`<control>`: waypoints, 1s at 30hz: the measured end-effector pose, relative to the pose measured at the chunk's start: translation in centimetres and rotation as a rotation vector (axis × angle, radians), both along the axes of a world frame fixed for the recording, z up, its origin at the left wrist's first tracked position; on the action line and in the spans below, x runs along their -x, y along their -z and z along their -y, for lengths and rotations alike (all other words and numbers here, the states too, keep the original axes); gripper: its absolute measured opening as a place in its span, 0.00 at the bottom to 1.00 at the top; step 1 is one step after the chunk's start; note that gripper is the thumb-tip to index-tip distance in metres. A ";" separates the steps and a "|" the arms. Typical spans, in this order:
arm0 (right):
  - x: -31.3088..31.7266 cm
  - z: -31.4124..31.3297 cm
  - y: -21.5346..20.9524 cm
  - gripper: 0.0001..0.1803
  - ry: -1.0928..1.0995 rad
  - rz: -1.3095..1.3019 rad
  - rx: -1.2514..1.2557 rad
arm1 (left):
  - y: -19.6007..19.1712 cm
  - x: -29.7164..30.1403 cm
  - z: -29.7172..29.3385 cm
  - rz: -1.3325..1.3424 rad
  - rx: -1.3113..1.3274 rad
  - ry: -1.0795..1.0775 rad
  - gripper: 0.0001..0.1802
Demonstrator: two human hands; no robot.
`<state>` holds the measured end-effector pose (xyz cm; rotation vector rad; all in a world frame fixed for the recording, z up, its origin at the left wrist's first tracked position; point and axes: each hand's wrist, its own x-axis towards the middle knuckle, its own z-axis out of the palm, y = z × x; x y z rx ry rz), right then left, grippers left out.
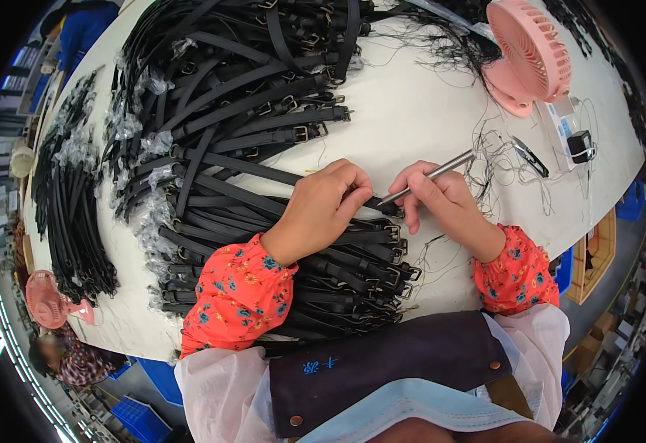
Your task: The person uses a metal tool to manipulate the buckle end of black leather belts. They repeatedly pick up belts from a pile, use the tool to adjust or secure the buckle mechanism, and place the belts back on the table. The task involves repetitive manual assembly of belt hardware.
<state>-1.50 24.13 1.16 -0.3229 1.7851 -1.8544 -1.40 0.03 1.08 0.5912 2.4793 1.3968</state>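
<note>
My left hand rests with curled fingers on a black strap that lies across a big pile of black buckled straps on the white table. My right hand grips a slim silver pen-like tool, its tip pointed down-left at the strap end just beside my left fingers. Both forearms wear red floral sleeves.
A pink desk fan stands at the far right, with small black snips, loose threads and a small charger near it. More straps lie at the left, beside another pink fan. A second person sits lower left.
</note>
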 end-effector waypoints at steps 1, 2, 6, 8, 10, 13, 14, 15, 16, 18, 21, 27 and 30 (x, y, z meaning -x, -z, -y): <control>0.0 0.0 0.0 0.25 -0.005 -0.005 -0.001 | -0.1 0.0 0.1 0.005 0.005 0.003 0.05; 0.0 0.1 -0.1 0.25 -0.009 -0.011 -0.002 | -0.1 0.0 0.1 0.009 0.010 0.005 0.05; 0.0 0.2 -0.3 0.26 -0.022 0.005 -0.030 | -0.2 0.0 0.1 0.042 -0.009 0.003 0.06; 0.1 0.1 -0.2 0.27 -0.027 -0.015 -0.039 | -0.1 0.0 0.1 0.045 -0.016 0.003 0.06; 0.1 0.3 -0.4 0.28 -0.018 0.002 -0.030 | -0.1 0.0 0.1 0.048 -0.015 0.001 0.06; 0.0 0.3 -0.2 0.29 -0.008 -0.015 -0.033 | 0.0 0.0 0.1 0.048 -0.013 0.000 0.06; 0.0 0.2 -0.1 0.30 -0.005 -0.028 -0.037 | 0.0 0.0 0.1 0.047 -0.012 -0.001 0.06; 0.0 0.3 -0.2 0.30 -0.004 -0.023 -0.040 | 0.0 0.0 0.1 0.047 -0.014 -0.001 0.06; 0.0 0.4 -0.4 0.31 -0.002 -0.017 -0.044 | 0.0 0.0 0.1 0.048 -0.016 -0.001 0.06; 0.1 0.4 -0.5 0.31 -0.008 -0.011 -0.048 | 0.0 0.0 0.1 0.052 -0.017 -0.002 0.06; 0.1 0.3 -0.5 0.29 -0.025 -0.002 -0.045 | 0.0 0.1 0.1 0.043 -0.013 -0.003 0.06; 0.1 0.3 -0.5 0.27 -0.010 0.016 -0.031 | 0.4 0.0 0.1 0.241 -0.161 -0.177 0.06; 0.1 0.0 -0.1 0.28 0.031 0.034 0.001 | -0.1 0.2 0.2 0.187 -0.181 -0.142 0.09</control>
